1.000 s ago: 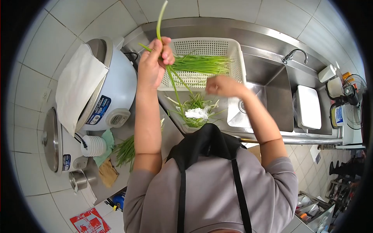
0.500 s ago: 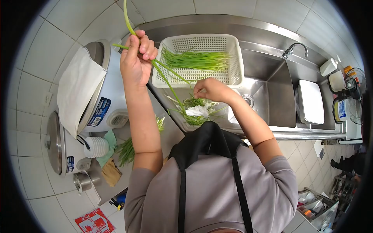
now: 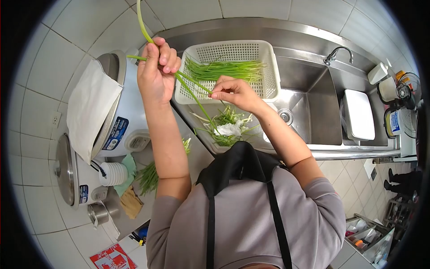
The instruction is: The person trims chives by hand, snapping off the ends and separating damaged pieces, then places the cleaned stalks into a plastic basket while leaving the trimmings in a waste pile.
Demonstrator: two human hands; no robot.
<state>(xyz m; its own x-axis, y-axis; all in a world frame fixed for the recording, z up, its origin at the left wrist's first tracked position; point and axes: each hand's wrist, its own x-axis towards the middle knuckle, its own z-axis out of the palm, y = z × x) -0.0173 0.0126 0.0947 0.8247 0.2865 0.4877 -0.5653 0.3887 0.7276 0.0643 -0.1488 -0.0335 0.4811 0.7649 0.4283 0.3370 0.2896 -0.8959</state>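
My left hand is raised over the counter, closed around a green onion whose pale end sticks up past the fist. Its green leaves fan out down to the right. One of those leaves is pinched near its tip by my right hand, in front of the basket. Long, slender green onions lie side by side in the white perforated basket. Below my right hand is a heap of green trimmings with a crumpled white piece on it. More greens lie left of my forearm, partly hidden.
A steel double sink with a faucet is to the right, holding a white-topped container. At left stand two large lidded cookers, one draped with a white cloth. Someone's dark-clothed legs show at far right.
My right hand has moved up and slightly left from the trimmings heap and now pinches a leaf near its tip. My left hand keeps its hold, almost unmoved.
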